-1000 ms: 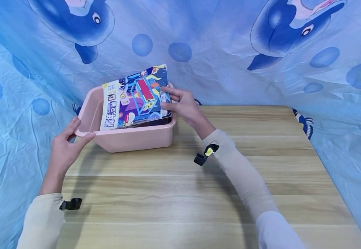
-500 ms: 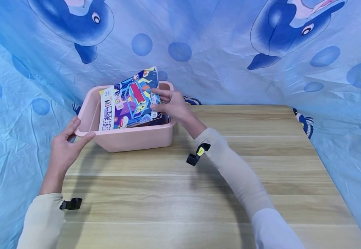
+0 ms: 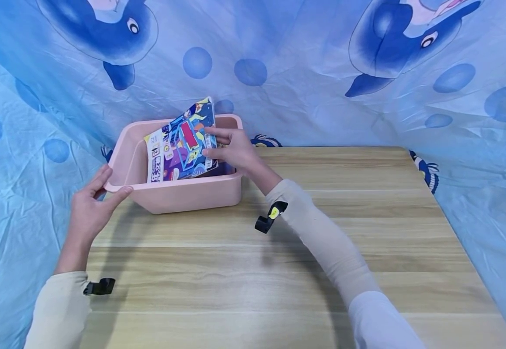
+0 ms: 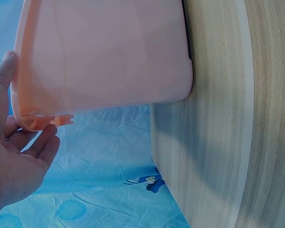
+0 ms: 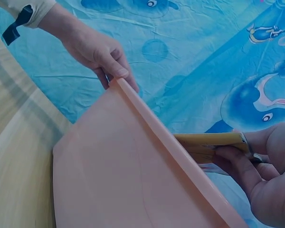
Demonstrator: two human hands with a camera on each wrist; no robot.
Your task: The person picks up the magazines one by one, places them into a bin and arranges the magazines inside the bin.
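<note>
A: Take the pink tub (image 3: pixel 179 191) as the marker. Where does it sit?

B: On the wooden table (image 3: pixel 305 271), at the table's far left corner, with one corner of the tub jutting past the table's left edge. A blue sheet printed with dolphins (image 3: pixel 323 72) hangs just behind it.

A: And the left hand (image 3: pixel 88 209)?

B: It is at the tub's near left corner. The thumb lies on top of the rim and the fingers curl under the lip, so it pinches that corner. The left wrist view shows the same: thumb tip above the rim, fingers beneath a small tab under the lip.

A: The right hand (image 3: pixel 232 149)?

B: It reaches over the tub's right wall and holds a colourful magazine (image 3: pixel 182 145) by its right edge, thumb on the cover and fingers behind. In the right wrist view the fingers (image 5: pixel 237 166) are wrapped round the edge of the pages just beyond the rim.

A: So where is the magazine itself?

B: Inside the tub, standing tilted. Its lower part is down behind the near wall and its top corner rises above the far rim. Whether its bottom edge touches the tub's floor I cannot tell, since the near wall hides it.

A: Anything else near the tub?

B: Both forearms wear pale sleeves with a black clip at each wrist.
</note>
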